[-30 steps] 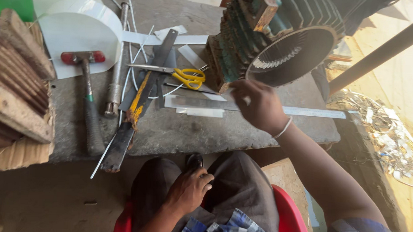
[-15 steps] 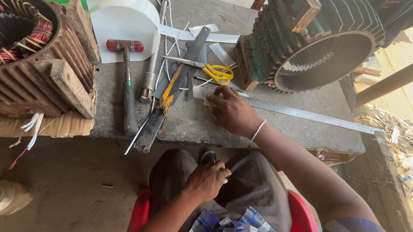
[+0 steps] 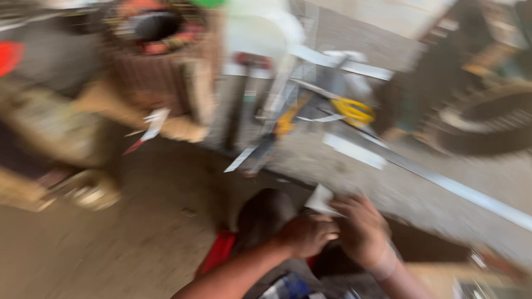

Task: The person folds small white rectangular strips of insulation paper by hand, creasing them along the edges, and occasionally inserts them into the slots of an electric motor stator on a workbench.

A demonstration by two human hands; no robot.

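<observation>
A small pale paper piece [image 3: 322,200] sits in the grip of both hands, just above the lap. The left hand [image 3: 303,234] and right hand [image 3: 362,229] pinch it together, touching. Beyond them blurs the bench [image 3: 394,183], then yellow-handled scissors [image 3: 351,110].

Single head view, looking steeply down, close over hands [image 3: 334,231] and lap; workbench [image 3: 406,190] beyond; motion-blurred.
</observation>
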